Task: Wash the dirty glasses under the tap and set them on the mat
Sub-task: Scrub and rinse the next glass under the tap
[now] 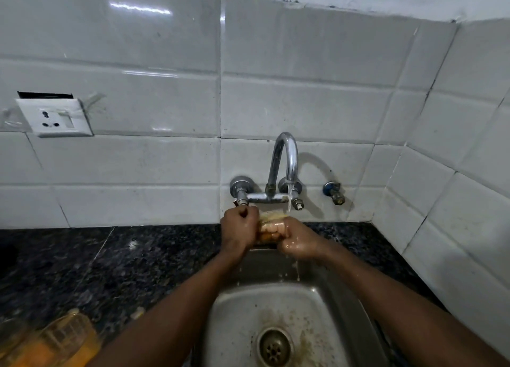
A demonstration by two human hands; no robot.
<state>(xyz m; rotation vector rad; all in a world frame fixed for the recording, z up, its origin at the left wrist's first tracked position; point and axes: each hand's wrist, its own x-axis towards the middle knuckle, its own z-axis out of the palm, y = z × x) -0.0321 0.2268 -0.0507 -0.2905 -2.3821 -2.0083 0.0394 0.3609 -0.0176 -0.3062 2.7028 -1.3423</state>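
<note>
- Head view: clear drinking glass with yellowish residue (pixel 271 224) being held over the stainless steel sink (pixel 317 306), just under the curved chrome wall tap (pixel 287 157).
- Thin water stream (pixel 289 198) is falling onto the glass's upper right edge.
- Right hand (pixel 299 240), wet, is wrapping its fingers round the glass.
- Left hand (pixel 238 228) is curling its fingers against the glass's left side, gripping it.
- Orange-stained clear glass (pixel 64 336) is lying on the black speckled stone counter (pixel 110 267), lower left, well apart.
</note>
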